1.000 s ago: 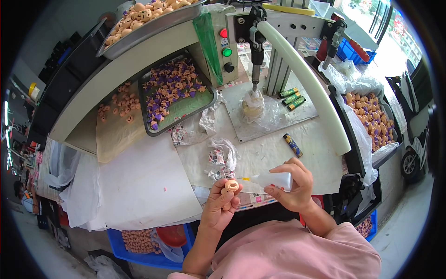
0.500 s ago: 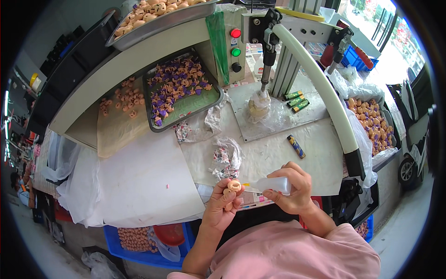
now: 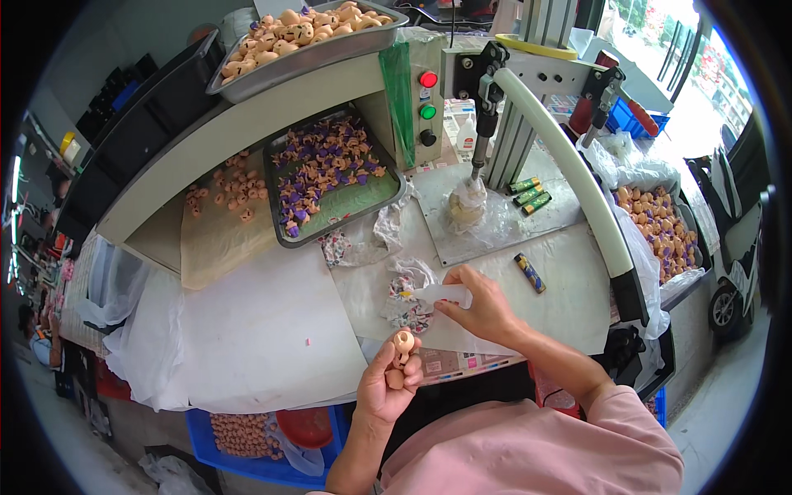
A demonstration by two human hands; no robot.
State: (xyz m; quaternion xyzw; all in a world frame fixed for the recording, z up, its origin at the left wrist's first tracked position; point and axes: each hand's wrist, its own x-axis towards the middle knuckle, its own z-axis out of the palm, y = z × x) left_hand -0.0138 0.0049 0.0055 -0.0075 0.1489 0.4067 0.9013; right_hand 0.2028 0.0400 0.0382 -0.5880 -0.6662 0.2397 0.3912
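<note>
Near the front edge of the bench, my left hand (image 3: 384,386) grips a small flesh-coloured doll head (image 3: 403,340) with an opening facing up. A second rounded flesh-coloured piece (image 3: 395,379) sits lower in the same hand. My right hand (image 3: 485,308) is closed round a translucent white squeeze bottle (image 3: 448,294), tilted on its side. Its yellow nozzle points left, over or against a crumpled patterned cloth (image 3: 410,271); contact cannot be made out. The bottle is apart from the doll head.
A press (image 3: 480,124) with a plastic-wrapped foot stands behind the cloth. Batteries (image 3: 530,273) lie on the bench. A dark tray (image 3: 346,216) of purple and flesh-coloured pieces sits back left, below a metal tray (image 3: 318,39) of doll heads. A filled crate (image 3: 656,235) stands at right.
My right hand has carried the bottle away from the doll head, up and left to the cloth. The left hand has dipped slightly, turning the doll head. The whole view has shifted a little.
</note>
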